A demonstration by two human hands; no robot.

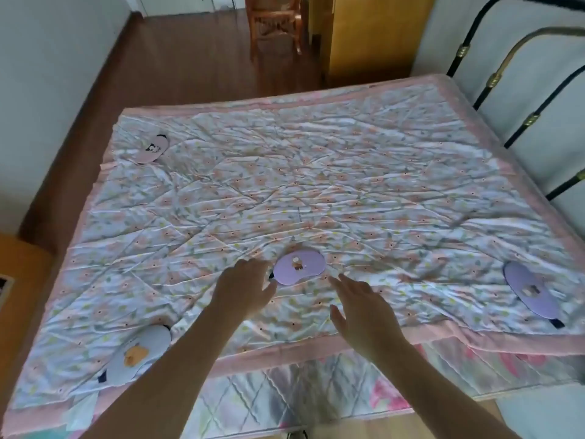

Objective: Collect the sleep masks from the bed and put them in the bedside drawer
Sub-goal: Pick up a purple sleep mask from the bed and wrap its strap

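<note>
Several sleep masks lie on the floral quilt (316,185) of the bed. A purple mask (299,267) sits in the near middle. My left hand (242,288) hovers just left of it, fingers apart, fingertips close to its left edge. My right hand (364,307) is open below and to the right of that mask, holding nothing. A light blue mask (137,356) with an orange figure lies at the near left. A second purple mask (531,291) lies at the near right edge. A pink mask (152,148) rests at the far left corner.
A black metal bed frame (519,128) with brass fittings runs along the right side. An orange wooden piece of furniture (19,280) stands at the left edge. Across the wooden floor stand a wooden chair (273,23) and a yellow cabinet (370,33).
</note>
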